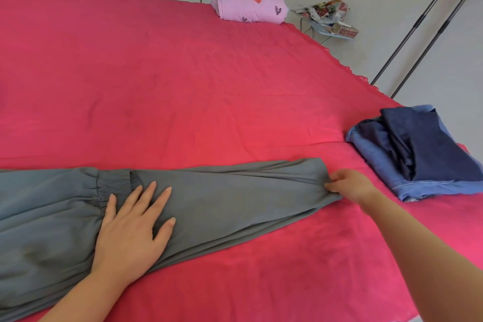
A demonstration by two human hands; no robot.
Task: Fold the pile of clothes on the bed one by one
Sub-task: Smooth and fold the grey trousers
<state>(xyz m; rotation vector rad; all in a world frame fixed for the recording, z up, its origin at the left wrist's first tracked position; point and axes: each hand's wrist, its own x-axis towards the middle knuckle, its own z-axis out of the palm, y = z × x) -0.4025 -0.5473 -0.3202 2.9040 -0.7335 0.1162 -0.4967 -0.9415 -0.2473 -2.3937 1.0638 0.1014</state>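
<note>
Grey trousers (pixel 209 196): flat on bed (pixel 183 86).
Left hand (pixel 133 227): fingers spread, pressing trousers at 7 o'clock.
Right hand (pixel 350 184): pinching trouser end at 4 o'clock.

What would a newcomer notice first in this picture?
The bright pink bedsheet fills the view. Across its near side lie grey trousers, the left hand pressing flat on them and the right hand pinching their right end. Folded blue clothes sit at right.
</note>
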